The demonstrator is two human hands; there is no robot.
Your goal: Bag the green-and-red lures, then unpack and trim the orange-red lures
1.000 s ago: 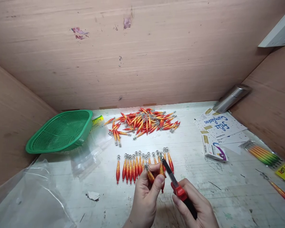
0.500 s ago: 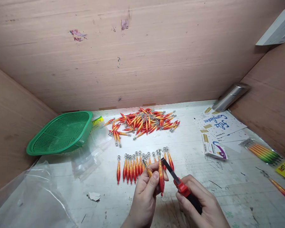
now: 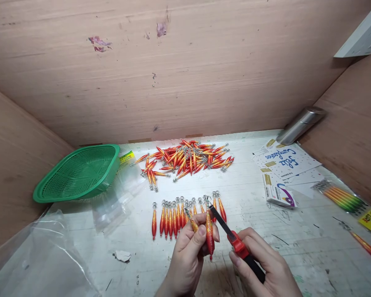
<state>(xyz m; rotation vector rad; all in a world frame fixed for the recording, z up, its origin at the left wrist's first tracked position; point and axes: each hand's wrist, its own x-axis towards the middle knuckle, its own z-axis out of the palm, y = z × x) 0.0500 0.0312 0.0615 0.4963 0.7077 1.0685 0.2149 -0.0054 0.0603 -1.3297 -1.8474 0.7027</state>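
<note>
My left hand (image 3: 187,255) is closed on two red-and-gold squid jigs. One squid jig (image 3: 209,235) stands nearly upright between thumb and fingers, its crown of metal hooks at the top. The other jig (image 3: 193,223) leans to the left, partly covered by the thumb. In my right hand (image 3: 262,264), the fingers wrap round a long-nosed lighter (image 3: 239,246) with a red and black body. Its dark barrel points up and left, the tip just beside the upright jig's hook end. Behind my hands lies a row of squid jigs (image 3: 170,220), hooks away from me.
Farther back is a heap of similar jigs (image 3: 188,159). A green basket (image 3: 77,173) and clear plastic bags (image 3: 113,210) are at left. Right are printed cards (image 3: 289,161), a small box (image 3: 278,192), a metal flask (image 3: 301,126), packaged lures (image 3: 346,202) and a loose jig (image 3: 366,247).
The lighter has shifted slightly right and down with my right hand. In my left hand, the nearer jig has turned to show its red side and sits more upright. The leaning jig has also turned.
</note>
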